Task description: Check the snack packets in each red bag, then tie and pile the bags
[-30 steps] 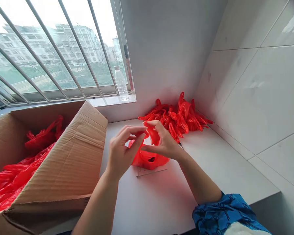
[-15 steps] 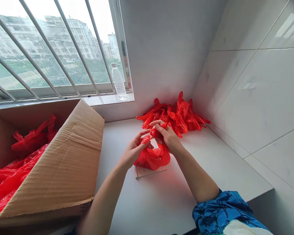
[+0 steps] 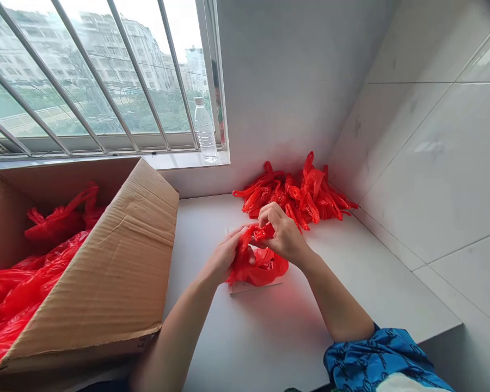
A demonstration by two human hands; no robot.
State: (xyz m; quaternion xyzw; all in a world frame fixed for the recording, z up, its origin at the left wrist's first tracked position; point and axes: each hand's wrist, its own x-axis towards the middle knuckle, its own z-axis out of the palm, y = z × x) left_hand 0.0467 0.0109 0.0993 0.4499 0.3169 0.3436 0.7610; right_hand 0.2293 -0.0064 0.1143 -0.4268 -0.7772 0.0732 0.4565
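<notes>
Left hand [image 3: 224, 257] has closed in beside right hand [image 3: 285, 234], fingers of both clamped on red plastic bag [image 3: 261, 269] on tabletop [image 3: 245, 337].

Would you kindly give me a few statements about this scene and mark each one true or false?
1. The left hand and right hand both grip a red plastic bag. True.
2. That bag is above a paper slip on the white countertop. True.
3. The plastic water bottle stands inside the cardboard box. False: it stands on the window sill.
4. The box holds blue bags. False: it holds red plastic bags.
5. A pile of red bags lies in the corner beyond the hands. True.
</notes>
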